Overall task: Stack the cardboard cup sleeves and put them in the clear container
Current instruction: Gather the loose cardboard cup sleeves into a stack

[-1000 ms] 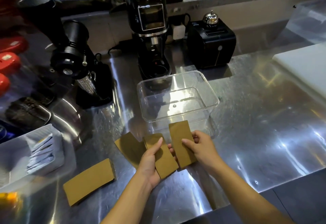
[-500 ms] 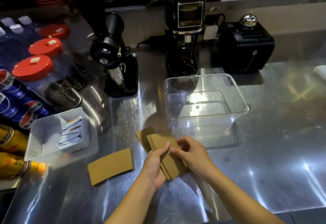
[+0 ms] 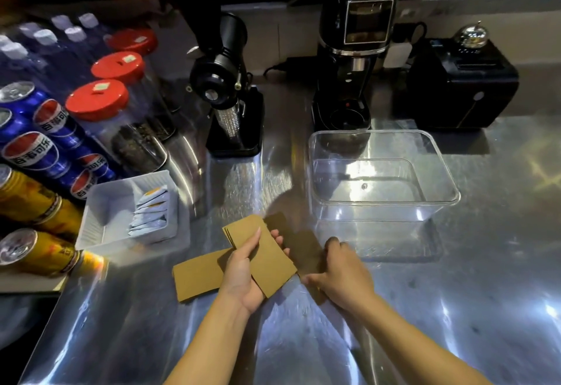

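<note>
Left grip closed around a small stack of sleeves, thumb on top, fingers wrapped underneath, held just above the tabletop. Right grip pressed flat on a darker sleeve lying just right of the stack, fingers spread over its near end; whether pinching an edge or only pressing, cannot tell. One more loose sleeve flat on the tabletop to the left, partly tucked under the left wrist. Container standing empty to the far right, mouth up, well within reach.

Probably mid-gathering: two sleeves not yet in the stack. For a clean step: slide the right-hand sleeve toward the stack rather than lifting it by a corner, since flat cardboard on smooth steel is hard to pinch. Lay it on top with long edges matched to the stack's curve. Loosen the left thumb only enough to admit it, then clamp again to stop fanning. Square the edges with a tap on the tabletop. Then fetch the left sleeve before moving to the container.

Risk: slipping layers, as edges already show slightly staggered at the far left corner.
</note>
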A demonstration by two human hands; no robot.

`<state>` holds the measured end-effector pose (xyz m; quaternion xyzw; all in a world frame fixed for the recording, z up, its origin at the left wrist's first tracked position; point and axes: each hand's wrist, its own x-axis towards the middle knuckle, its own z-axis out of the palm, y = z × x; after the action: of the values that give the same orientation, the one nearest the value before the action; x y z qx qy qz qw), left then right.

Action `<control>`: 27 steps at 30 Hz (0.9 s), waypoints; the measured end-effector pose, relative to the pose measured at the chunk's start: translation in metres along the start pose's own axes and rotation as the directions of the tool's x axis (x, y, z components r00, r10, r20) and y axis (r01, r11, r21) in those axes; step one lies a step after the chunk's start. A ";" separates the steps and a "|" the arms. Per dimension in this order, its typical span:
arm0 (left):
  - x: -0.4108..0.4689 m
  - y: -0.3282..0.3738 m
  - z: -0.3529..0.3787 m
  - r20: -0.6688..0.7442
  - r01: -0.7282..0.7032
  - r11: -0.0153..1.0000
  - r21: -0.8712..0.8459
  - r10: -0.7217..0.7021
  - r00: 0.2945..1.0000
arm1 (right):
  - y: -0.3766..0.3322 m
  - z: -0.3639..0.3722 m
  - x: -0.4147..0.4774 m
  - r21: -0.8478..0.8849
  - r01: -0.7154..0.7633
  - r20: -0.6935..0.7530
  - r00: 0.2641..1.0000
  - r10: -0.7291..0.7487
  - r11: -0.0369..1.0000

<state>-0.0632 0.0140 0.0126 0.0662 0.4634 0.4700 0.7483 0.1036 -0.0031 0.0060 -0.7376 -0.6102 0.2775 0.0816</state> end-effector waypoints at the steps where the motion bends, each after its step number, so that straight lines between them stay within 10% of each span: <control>1: -0.001 0.000 0.000 -0.011 -0.002 1.000 0.011 0.002 1.000 | -0.001 -0.001 0.002 0.026 -0.021 0.044 0.999 0.020 0.999; 7: -0.005 -0.001 0.000 -0.041 -0.031 0.996 0.081 0.034 0.999 | 0.008 -0.009 0.014 0.362 -0.030 0.100 0.995 -0.006 0.932; 16: -0.007 -0.007 0.012 0.090 0.015 0.984 0.177 -0.031 0.995 | -0.011 -0.024 0.009 0.825 -0.031 0.136 0.980 -0.146 0.564; 27: -0.018 -0.006 0.016 -0.031 0.020 0.977 0.211 -0.014 0.999 | -0.025 -0.014 0.007 0.447 0.165 0.081 0.971 -0.223 0.879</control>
<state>-0.0497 0.0018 0.0296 0.1345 0.5221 0.4126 0.7343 0.0902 0.0125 0.0264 -0.6156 -0.6072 0.4453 0.2326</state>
